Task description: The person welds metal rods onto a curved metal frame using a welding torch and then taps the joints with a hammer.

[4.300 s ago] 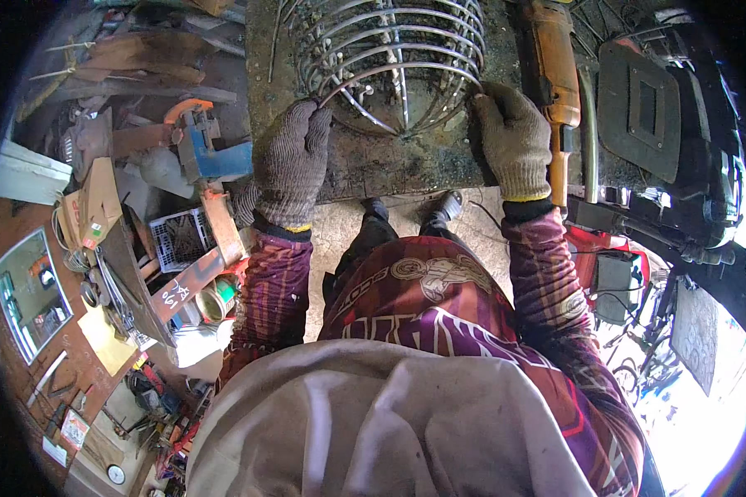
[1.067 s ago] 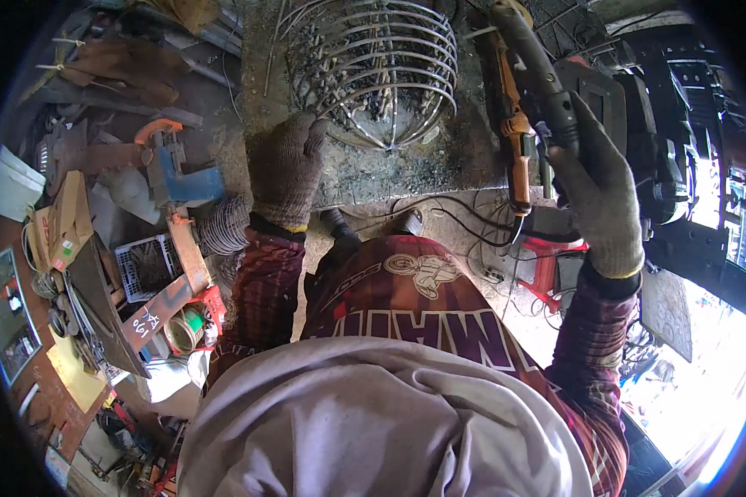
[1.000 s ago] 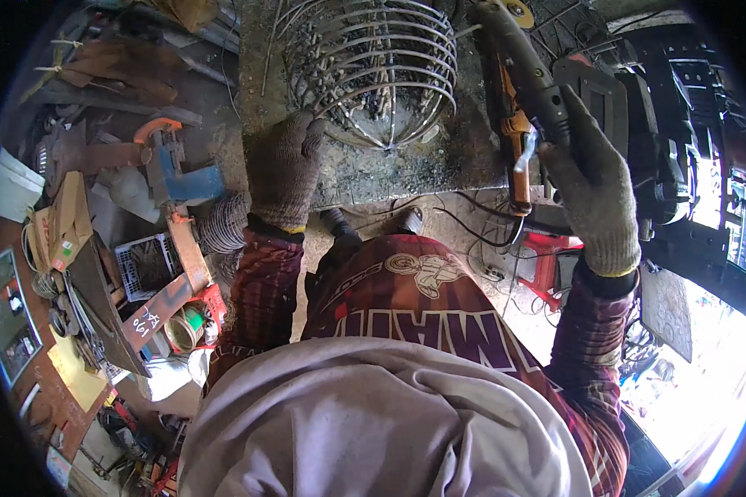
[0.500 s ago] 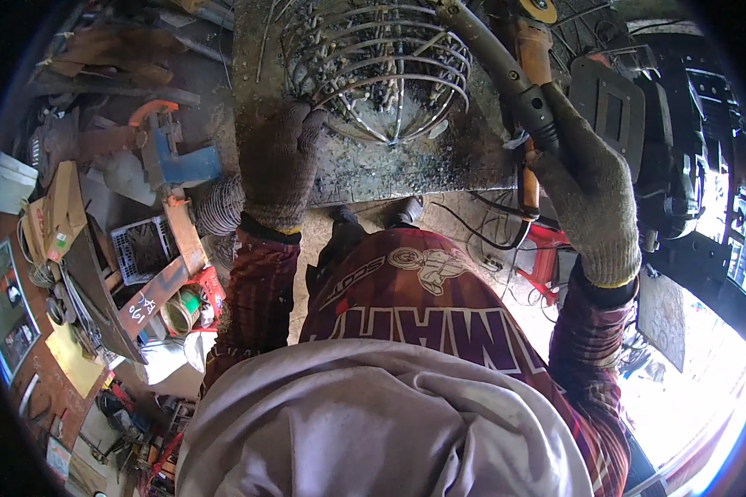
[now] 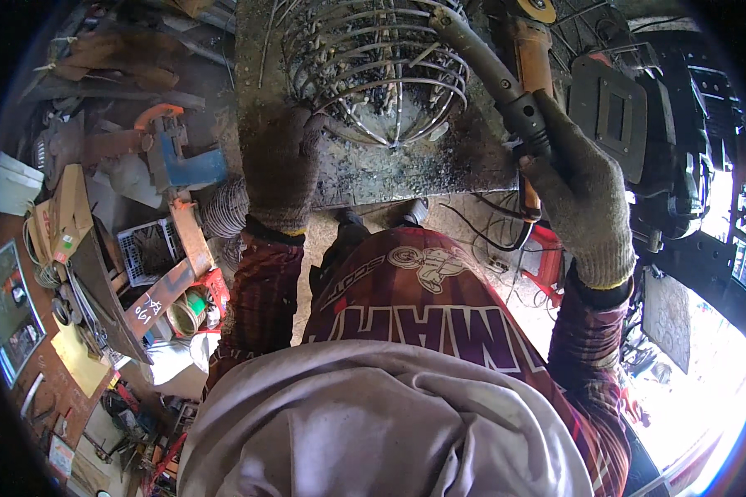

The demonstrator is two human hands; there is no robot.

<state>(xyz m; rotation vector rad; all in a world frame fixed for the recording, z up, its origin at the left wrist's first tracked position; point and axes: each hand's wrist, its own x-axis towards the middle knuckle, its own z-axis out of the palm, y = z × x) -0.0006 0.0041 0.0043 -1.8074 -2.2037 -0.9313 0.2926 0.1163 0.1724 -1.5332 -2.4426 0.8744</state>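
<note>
Between the frame from about four seconds ago and now, the right hand (image 5: pixel 584 186) has left the nearest hoop's right end and come back with a dark tubular tool (image 5: pixel 482 62), its far end reaching leftward over the hoops. That hand's grip is wrapped round the tool's ribbed handle. By the near edge of the tabletop (image 5: pixel 423 178), left of its middle, the left hand (image 5: pixel 280 166) has its grip narrowed at the nearest hoop's left end, apparently pinching it. Between both hands, toward the far edge, lies the wire cage (image 5: pixel 397 99) of curved hoops.

Steadied from one side only, the cage could swivel or shift if the tool knocks it. A thin rod (image 5: pixel 425 54) at the tool's tip might catch on a hoop, since it hangs close above them. Close beside the right hand, an orange grinder (image 5: pixel 533 62) pokes past the near edge; a bumped elbow or a tug on the black cable (image 5: pixel 501 248) below could drag it off.
</note>
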